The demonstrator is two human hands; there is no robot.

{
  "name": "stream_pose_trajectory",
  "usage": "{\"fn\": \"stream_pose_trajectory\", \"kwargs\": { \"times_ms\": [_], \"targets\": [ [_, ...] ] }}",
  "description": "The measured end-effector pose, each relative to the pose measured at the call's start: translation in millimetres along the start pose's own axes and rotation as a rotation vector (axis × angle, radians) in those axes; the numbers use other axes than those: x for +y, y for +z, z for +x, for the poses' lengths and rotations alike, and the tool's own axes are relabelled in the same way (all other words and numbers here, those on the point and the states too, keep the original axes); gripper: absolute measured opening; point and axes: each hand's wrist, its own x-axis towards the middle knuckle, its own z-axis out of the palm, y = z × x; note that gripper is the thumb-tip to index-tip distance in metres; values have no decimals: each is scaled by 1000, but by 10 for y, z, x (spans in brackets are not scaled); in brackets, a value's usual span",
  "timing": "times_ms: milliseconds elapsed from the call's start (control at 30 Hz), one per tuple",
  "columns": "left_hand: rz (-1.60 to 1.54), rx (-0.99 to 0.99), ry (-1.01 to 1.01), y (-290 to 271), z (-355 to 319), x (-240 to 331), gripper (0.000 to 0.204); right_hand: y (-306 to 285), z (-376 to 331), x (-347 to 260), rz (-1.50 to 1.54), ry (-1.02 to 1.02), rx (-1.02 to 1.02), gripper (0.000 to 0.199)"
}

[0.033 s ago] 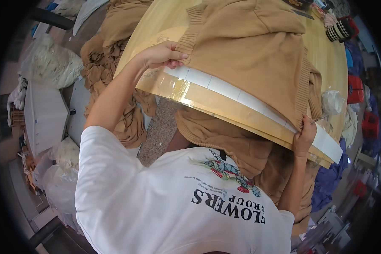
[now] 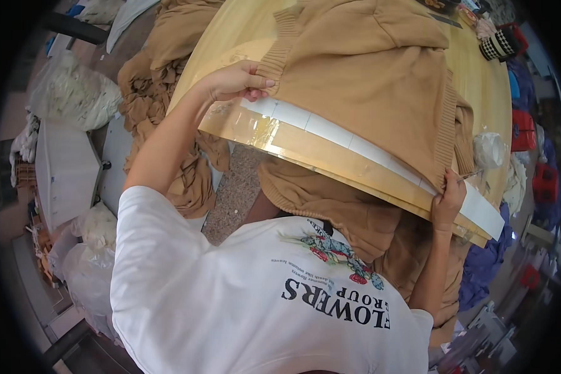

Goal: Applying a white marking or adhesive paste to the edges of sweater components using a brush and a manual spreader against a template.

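Note:
A tan knit sweater (image 2: 361, 75) lies spread on a pale wooden table, with ribbed bands along two of its sides. Its near-left corner is pinched between the thumb and fingers of my left hand (image 2: 240, 82). My right hand (image 2: 449, 198) grips the near-right corner, at the end of the other ribbed band. A thin, dark, pointed thing juts out beside the right fingers; its kind is too small to tell. Between the hands, the sweater's edge runs along a white marked strip (image 2: 330, 129) fixed near the table's front edge.
The wooden table (image 2: 230, 37) has clear tape on its front edge. More tan knitwear (image 2: 168, 156) is heaped to the left, and some (image 2: 330, 193) hangs below the table edge. A crumpled clear plastic piece (image 2: 489, 151) and a checked cylinder (image 2: 500, 47) sit at the right.

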Motion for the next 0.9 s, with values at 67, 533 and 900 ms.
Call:
{"fn": "stream_pose_trajectory", "kwargs": {
  "times_ms": [67,533,900],
  "targets": [
    [-16,-66,17,-44,-38,-32,11,8,-23,-27,10,8,-6,48],
    [839,589,231,280,33,-214,25,-96,-74,134,8,11,-14,48],
    [855,-1,1244,3528,1056,-196,18,-327,161,650,196,-119,-332,32]
  ]
}}
